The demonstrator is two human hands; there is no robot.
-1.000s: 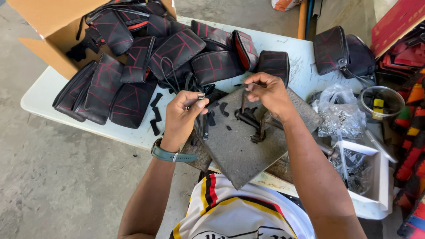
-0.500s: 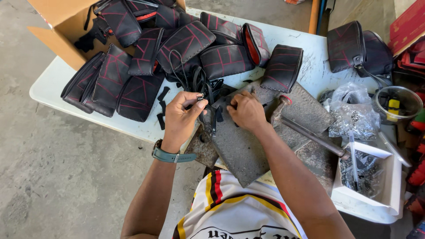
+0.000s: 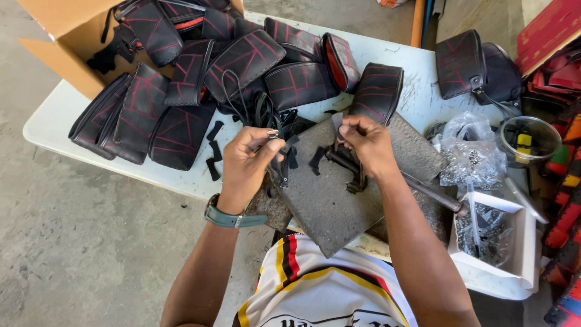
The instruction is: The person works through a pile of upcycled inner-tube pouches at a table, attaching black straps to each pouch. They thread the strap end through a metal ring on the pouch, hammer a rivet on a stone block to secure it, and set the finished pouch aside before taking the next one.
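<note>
White counter [image 3: 417,91] carries the work. Cardboard box [image 3: 66,36] at far left corner, black pouches with red stitching [image 3: 242,60] spilling from it across the counter top. Grey stone slab [image 3: 339,194] lies at the near edge, a dark metal tool [image 3: 357,172] resting on it. White tray [image 3: 520,254] of small metal parts to the right, clear plastic bags [image 3: 469,157] just beyond it. Left hand [image 3: 245,166], fingers closed, pinches a black strap with metal fitting [image 3: 279,157] above the slab's left edge. Right hand [image 3: 366,142], fingers pinched shut, holds a small black strip [image 3: 336,124] over the slab's far edge.
</note>
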